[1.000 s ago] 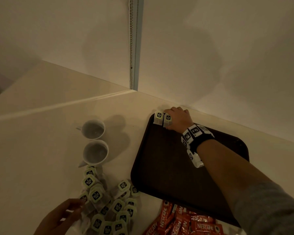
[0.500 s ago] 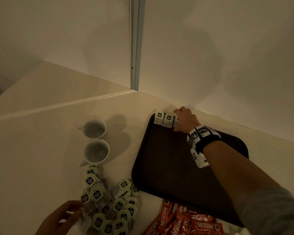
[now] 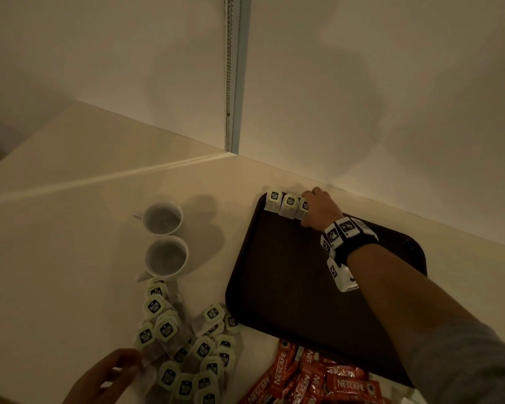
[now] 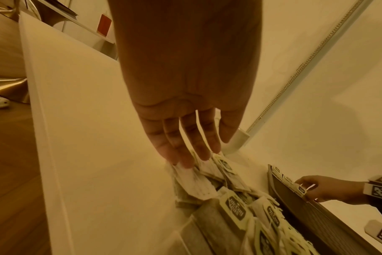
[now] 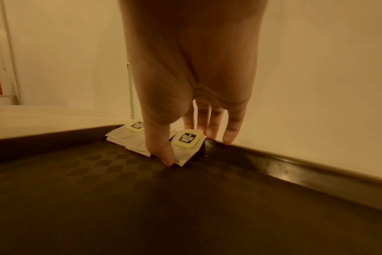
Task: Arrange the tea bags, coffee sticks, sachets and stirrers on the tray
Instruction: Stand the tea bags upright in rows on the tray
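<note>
Three tea bags (image 3: 287, 206) lay side by side along the far edge of the tray (image 3: 274, 287), and the right hand (image 3: 318, 209) pinched the third (image 5: 186, 143), thumb in front and fingers (image 5: 208, 120) behind, setting it in line. The step in hand seemed to be laying out the tea bags. Next, a fresh bag was needed from the pile (image 3: 187, 345) on the counter (image 3: 56, 258), where the left hand (image 3: 105, 377) rested with fingers nearly straight on a bag; the coffee sticks (image 3: 318, 380) waited beside the tray.

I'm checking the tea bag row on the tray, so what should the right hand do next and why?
Probably let go and lift away: the right hand is setting a third tea bag at the tray rim beside two others, while the left hand touches the loose pile.
</note>
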A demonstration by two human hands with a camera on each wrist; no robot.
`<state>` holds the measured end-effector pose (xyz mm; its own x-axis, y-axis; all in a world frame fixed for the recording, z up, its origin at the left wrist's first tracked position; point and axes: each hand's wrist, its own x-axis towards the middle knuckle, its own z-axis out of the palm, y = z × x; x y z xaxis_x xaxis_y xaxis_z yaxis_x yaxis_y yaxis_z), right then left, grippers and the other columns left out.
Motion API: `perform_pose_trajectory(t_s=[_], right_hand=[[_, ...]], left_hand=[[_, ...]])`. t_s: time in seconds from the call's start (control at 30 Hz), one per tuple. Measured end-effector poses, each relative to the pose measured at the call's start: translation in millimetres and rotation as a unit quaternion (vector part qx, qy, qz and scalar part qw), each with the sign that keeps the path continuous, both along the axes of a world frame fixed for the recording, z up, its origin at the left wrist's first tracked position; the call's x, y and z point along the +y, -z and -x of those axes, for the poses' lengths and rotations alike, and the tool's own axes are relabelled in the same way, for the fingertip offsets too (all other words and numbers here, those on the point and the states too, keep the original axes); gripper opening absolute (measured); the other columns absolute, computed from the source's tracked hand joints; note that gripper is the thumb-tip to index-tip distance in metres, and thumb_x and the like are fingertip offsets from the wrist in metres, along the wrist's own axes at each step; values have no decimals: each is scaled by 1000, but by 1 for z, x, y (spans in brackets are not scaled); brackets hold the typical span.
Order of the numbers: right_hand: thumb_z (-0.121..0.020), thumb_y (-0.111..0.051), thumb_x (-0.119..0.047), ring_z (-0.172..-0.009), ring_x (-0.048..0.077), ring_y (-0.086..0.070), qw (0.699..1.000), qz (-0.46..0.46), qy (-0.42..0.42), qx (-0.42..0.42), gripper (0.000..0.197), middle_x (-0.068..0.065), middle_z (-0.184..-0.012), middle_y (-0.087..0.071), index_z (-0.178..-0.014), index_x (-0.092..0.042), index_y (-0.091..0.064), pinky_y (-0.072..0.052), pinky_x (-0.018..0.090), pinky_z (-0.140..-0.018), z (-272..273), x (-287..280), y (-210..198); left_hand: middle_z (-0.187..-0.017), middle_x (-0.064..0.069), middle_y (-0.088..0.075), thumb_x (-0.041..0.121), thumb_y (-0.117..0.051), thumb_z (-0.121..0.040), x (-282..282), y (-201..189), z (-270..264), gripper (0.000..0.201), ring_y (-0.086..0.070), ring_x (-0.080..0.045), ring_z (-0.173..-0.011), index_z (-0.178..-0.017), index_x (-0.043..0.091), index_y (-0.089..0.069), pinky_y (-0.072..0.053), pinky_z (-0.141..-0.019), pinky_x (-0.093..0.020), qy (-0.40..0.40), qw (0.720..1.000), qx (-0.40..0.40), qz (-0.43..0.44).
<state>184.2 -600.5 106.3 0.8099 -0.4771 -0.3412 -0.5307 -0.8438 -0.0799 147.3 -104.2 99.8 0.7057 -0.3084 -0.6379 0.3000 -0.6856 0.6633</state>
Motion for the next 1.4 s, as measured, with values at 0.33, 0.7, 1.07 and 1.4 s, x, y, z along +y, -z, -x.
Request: perform_pose_trajectory(t_s=[0.33, 0.7, 1.07, 1.4], right_hand=[[-73, -74, -42, -126, 27, -35, 992, -69, -63, -89, 84, 8, -137, -37, -142, -19, -33, -34, 43, -101, 16, 54, -42], [-78, -62, -56, -119, 25, -37, 918, -101, -369, 105, 67, 5, -127, -45, -128, -15, -44, -34, 44, -98, 77, 253, -16], [-72, -63, -66, -121, 30, -41, 984, -78, -158, 32, 80, 12, -128, -46, -125, -10, -40, -36, 45, -97, 53, 314, -1], [-89, -55, -16, -112, 34, -48, 973, -176, -148, 34, 41, 16, -125, -41, -125, -6, -39, -45, 44, -93, 52, 329, 5]], left_hand=[[-97, 4, -61, 2, -67, -83, -9, -9, 7, 59, -56, 2, -82, -91, 60, -55, -46, -58, -13, 39, 993, -105, 22], [-98, -3, -54, 55, -48, -71, -34, -20, 18, 43, -52, -19, -87, -99, 24, -61, -41, -76, -29, 65, 985, -158, 16], [-101, -3, -49, 14, -58, -89, -24, 1, 18, 19, -52, -19, -80, -109, 15, -57, -36, -68, -25, -73, 980, -185, -12], [-105, -5, -51, 17, -60, -90, -17, -2, 9, 15, -50, -16, -87, -105, 17, -58, -38, -66, -23, -140, 971, -190, 45]])
